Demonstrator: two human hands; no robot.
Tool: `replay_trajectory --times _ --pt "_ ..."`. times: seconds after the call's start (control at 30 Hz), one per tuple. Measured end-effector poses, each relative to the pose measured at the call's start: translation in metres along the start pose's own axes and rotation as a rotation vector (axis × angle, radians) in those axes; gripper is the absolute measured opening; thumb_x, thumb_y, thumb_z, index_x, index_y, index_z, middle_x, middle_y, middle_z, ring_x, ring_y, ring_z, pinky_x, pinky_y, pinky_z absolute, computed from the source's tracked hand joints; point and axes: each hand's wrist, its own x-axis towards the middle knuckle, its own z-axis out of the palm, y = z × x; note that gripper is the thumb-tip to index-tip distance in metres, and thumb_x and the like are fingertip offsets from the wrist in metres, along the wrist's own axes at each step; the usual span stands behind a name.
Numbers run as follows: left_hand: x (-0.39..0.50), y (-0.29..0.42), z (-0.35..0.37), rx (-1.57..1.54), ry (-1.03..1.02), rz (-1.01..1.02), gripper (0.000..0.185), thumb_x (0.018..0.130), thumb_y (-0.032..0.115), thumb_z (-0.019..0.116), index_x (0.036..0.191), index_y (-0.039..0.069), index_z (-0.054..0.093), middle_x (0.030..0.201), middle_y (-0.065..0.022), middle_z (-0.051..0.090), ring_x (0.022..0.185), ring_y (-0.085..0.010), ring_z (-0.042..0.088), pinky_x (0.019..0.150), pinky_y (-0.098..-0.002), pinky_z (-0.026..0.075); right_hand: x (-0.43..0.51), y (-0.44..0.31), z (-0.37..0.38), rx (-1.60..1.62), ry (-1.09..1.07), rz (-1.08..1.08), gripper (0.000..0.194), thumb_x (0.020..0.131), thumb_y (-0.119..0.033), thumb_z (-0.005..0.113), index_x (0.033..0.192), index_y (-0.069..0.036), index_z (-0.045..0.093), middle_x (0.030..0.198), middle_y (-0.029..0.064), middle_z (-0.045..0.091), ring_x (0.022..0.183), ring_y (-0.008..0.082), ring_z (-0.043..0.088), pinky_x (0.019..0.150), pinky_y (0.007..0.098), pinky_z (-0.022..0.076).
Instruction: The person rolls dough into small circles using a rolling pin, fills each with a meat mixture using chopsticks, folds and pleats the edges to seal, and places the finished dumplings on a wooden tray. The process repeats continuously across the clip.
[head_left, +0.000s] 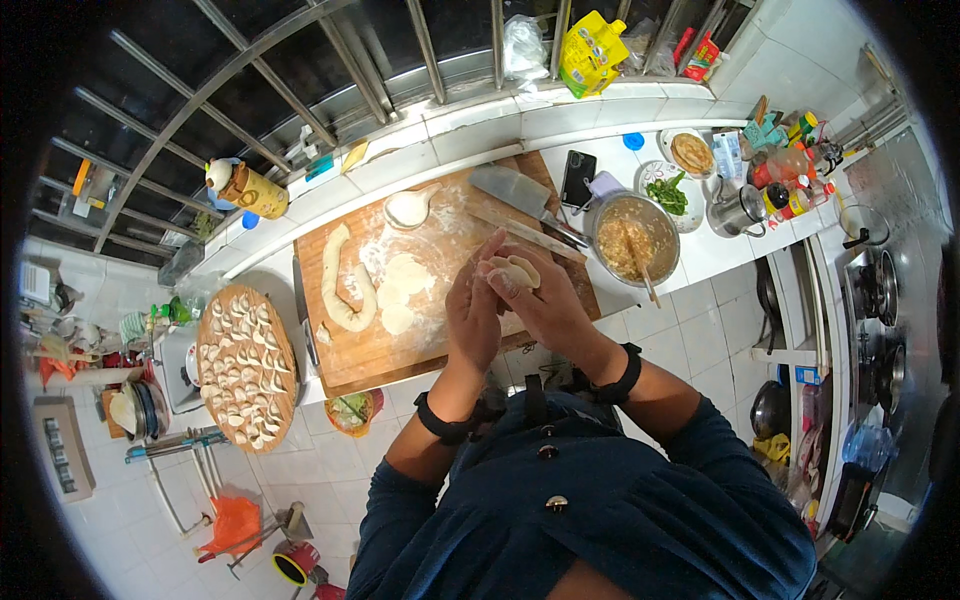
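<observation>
Held between my two hands is a folded dumpling (520, 271), above the right part of the floured wooden board (442, 341). The fingers of my right hand (546, 298) wrap around it. My left hand (474, 311) presses against its near left side, and its fingertips are partly hidden. Several flat dough wrappers (405, 274) lie left of my hands. Beyond them a curved rope of dough (341, 289) rests on the board, with a small dough piece (324, 333) beside it. A bowl of flour with a scoop (409, 208) stands at the board's far side.
A cleaver (510, 187) and a rolling pin (529, 232) lie behind my hands. Right of the board stands a metal pot of filling (652, 217) with chopsticks. A phone (579, 178) and a plate of greens (694, 214) sit farther back. A round board (281, 427) at left carries many dumplings.
</observation>
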Motion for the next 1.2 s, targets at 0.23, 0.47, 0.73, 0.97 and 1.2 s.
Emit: replay_trajectory --times 0.23,0.47,0.73,0.97,1.2 --pt "0.001 0.006 -0.003 0.061 -0.006 0.035 0.046 0.099 0.03 0.037 0.133 -0.001 0.042 0.075 0.003 0.05 0.057 -0.0026 0.038 0.05 -0.0172 0.032 0.004 -0.014 -0.008 -0.212 -0.072 -0.074 0.03 0.095 -0.025 0.048 0.104 0.002 0.059 0.095 0.0146 0.06 0.078 0.0199 0.06 0.065 0.0292 0.0479" --pt "0.0 0.005 -0.01 0.067 -0.014 -0.159 0.038 0.099 0.024 0.033 0.121 -0.001 0.051 0.08 -0.0033 0.055 0.065 -0.008 0.047 0.057 -0.0212 0.039 0.019 0.002 -0.007 -0.624 0.027 -0.406 0.026 0.094 -0.016 0.046 0.104 0.003 0.061 0.125 0.017 0.05 0.09 0.0219 0.058 0.086 0.0334 0.0442" --pt "-0.005 0.003 -0.011 0.475 0.023 0.371 0.034 0.094 0.019 0.036 0.11 -0.004 0.056 0.135 -0.0184 0.041 0.128 -0.0389 0.031 0.105 -0.0442 0.025 0.023 0.004 -0.001 0.079 -0.244 -0.197 0.049 0.096 -0.029 0.042 0.135 0.0 0.035 0.14 0.0132 0.035 0.13 0.024 0.033 0.107 0.0355 0.0259" --pt "-0.009 -0.003 -0.006 0.503 0.301 0.526 0.037 0.093 0.016 0.033 0.118 -0.006 0.048 0.138 -0.0229 0.037 0.129 -0.0408 0.031 0.108 -0.0457 0.022 0.021 0.005 0.024 -0.132 -0.206 -0.309 0.033 0.094 -0.025 0.037 0.105 0.001 0.055 0.118 0.0127 0.051 0.113 0.0252 0.046 0.1 0.0342 0.0323" --pt "0.0 -0.025 -0.034 -0.166 0.33 0.112 0.044 0.1 0.028 0.028 0.129 -0.002 0.038 0.13 -0.0172 0.042 0.115 -0.0261 0.046 0.101 -0.0344 0.035 0.046 0.037 0.028 -0.013 -0.378 0.058 0.032 0.094 -0.021 0.049 0.117 0.001 0.052 0.113 0.0103 0.054 0.105 0.0164 0.051 0.091 0.0286 0.0413"
